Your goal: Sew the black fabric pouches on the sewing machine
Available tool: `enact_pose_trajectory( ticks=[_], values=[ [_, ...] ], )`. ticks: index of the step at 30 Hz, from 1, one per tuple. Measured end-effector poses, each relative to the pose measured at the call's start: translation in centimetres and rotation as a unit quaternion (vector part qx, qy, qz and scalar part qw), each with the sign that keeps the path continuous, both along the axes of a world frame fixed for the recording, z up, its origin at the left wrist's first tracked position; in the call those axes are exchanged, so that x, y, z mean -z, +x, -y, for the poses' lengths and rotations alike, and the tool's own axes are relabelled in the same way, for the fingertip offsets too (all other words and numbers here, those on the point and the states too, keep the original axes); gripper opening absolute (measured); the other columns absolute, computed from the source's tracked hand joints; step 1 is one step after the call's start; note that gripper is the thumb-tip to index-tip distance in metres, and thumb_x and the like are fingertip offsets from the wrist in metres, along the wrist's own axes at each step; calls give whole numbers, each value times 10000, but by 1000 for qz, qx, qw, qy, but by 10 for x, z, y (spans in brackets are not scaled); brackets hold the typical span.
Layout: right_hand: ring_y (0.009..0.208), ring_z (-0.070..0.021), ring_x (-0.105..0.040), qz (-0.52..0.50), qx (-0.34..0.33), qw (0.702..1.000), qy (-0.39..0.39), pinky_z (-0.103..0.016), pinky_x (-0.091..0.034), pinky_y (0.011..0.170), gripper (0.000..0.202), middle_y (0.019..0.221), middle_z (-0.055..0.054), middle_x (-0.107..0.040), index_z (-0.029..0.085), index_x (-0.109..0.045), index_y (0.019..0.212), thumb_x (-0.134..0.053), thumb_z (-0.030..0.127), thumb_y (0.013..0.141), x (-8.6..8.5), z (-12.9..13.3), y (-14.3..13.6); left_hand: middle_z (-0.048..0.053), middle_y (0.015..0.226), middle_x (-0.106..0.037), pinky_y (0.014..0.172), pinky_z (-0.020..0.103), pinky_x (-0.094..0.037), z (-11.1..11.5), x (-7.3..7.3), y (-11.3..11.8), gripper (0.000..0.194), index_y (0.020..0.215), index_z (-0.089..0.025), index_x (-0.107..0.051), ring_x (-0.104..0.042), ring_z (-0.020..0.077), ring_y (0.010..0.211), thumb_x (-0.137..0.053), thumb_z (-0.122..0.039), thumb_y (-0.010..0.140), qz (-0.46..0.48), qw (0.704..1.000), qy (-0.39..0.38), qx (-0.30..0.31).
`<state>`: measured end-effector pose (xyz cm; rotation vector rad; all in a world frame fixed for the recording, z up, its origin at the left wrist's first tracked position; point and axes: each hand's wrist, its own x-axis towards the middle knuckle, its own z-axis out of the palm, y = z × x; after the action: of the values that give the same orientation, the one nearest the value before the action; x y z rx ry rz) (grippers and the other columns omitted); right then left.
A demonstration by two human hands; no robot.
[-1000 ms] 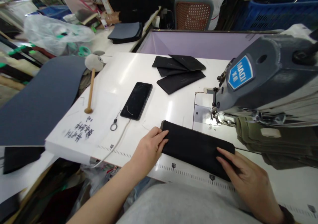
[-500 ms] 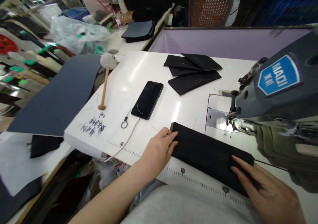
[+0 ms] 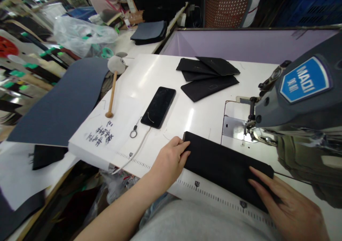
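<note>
A long folded black fabric piece (image 3: 221,164) lies flat near the front edge of the white table (image 3: 171,141), over part of a printed ruler strip. My left hand (image 3: 171,161) pinches its left end between thumb and fingers. At its right end, my right hand (image 3: 285,202) grips the fabric, with thumb and forefinger on top and the other fingers partly hidden. The needle area of a sewing machine (image 3: 299,88) is just beyond the fabric's right half. Several black fabric pieces (image 3: 208,77) are fanned in a pile farther back.
A black phone (image 3: 158,107) with a ring strap and a white cable lies left of centre. Beyond it is a wooden-handled tool (image 3: 113,95) with a round grey head. Thread cones (image 3: 34,73) and grey sheet material (image 3: 64,98) are at left. A chair (image 3: 227,8) stands behind.
Both hands keep their hold on the black fabric piece in the same place. Only a very slight shift of the camera view shows.
</note>
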<state>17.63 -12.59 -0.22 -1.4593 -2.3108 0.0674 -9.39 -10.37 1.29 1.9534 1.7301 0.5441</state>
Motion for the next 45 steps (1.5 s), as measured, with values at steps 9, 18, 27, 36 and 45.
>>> enact_pose_trajectory(
  ticks=[9,18,27,36,45],
  values=[
    [684,-149,-632,-22,13,999,-25,-229,-493,569,289,796,-31,-658,178,-597,998,-414,358,863,-1,0,-2,38,812,-550,667,276,-514,-3,0,0,240,1012,-133,-601,-566,136,693,-487,-148,801,-12,1000,-1,3],
    [664,-125,-612,-85,36,993,-70,-216,-495,600,228,765,-30,-650,165,-613,973,-477,288,838,-4,-2,-6,32,774,-557,630,249,-503,-5,2,-4,252,975,-119,-613,-565,124,660,-429,-212,830,-8,999,39,29],
    [682,-132,-609,-105,54,989,-93,-230,-501,620,233,776,-42,-648,152,-622,971,-475,272,837,-5,-4,-8,25,783,-569,638,247,-505,-5,5,-6,284,980,-131,-613,-572,128,683,-415,-277,839,-18,998,48,32],
    [683,-144,-610,-109,96,977,-155,-250,-507,637,247,770,-45,-657,164,-644,946,-469,292,828,-11,-6,-11,22,778,-565,638,249,-504,-6,6,-5,311,982,-133,-615,-575,131,679,-409,-320,844,-30,997,55,33],
    [727,-146,-618,-151,142,951,-229,-254,-486,651,248,826,-33,-673,187,-646,930,-449,293,822,-16,-10,-9,24,771,-569,652,260,-502,-7,8,-4,332,976,-137,-621,-575,136,675,-394,-347,854,-50,996,67,32]
  ],
)
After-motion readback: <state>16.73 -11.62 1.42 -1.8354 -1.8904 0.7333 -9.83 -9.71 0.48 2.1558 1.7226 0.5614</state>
